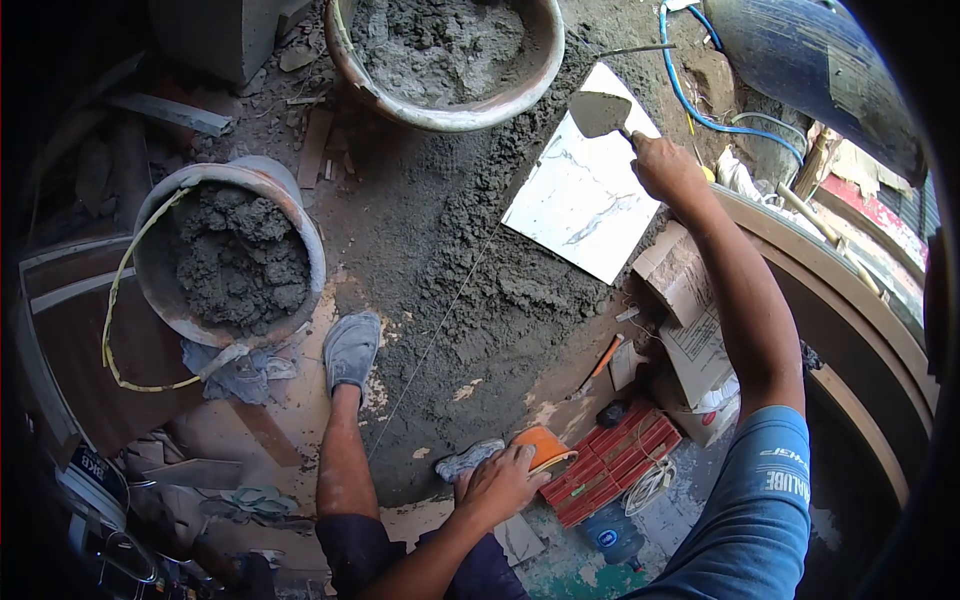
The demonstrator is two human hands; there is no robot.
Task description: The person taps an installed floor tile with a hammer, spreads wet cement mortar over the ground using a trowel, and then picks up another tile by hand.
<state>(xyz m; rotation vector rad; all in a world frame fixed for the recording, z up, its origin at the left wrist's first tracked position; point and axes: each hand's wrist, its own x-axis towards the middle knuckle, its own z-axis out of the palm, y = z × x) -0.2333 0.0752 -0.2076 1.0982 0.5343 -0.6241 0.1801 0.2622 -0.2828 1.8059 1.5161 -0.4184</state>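
My right hand (pixel 668 172) is closed round the handle of a trowel (pixel 600 113), whose grey-smeared blade is over the upper part of a white marble-patterned tile (pixel 585 200). The tile is on rough grey mortar (pixel 470 270) spread across the floor. Low in the view, my left hand (pixel 500 487) has its fingers curled at the rim of a small orange tub (pixel 545 447), gripping it near my knee. What the tub contains is hidden from this angle. A thin string (pixel 437 335) runs over the mortar to the tile's left corner.
A bucket of mortar (pixel 312 250) stands left, with a large basin of mortar (pixel 545 75) at the top. Near the tile are a cardboard box (pixel 695 340), an orange-handled tool (pixel 607 355), red slotted pieces (pixel 610 465) and a blue hose (pixel 690 105).
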